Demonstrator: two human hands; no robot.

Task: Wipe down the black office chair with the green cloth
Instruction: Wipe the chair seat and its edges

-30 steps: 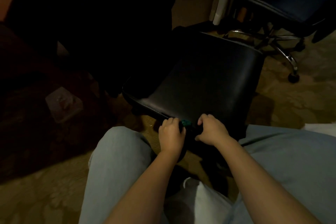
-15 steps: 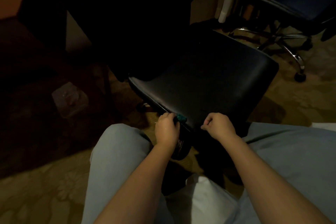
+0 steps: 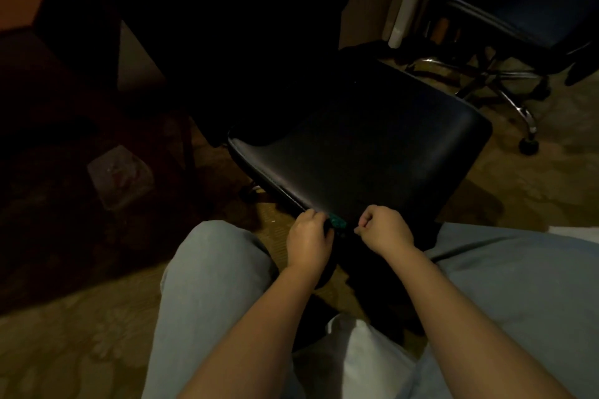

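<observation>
Green cloth (image 3: pixel 337 223) is seen bunched just right of the curled fingers (image 3: pixel 311 214) of the left hand (image 3: pixel 309 243), by which it is gripped against the near corner of the black office chair (image 3: pixel 372 152). The right hand (image 3: pixel 385 230) is held just right of the cloth, its fingers curled into a fist (nothing is made out in them in this poor light). The seat is spread far and right of the cloth; the next stroke is judged to belong to the left hand, pushed farward.
</observation>
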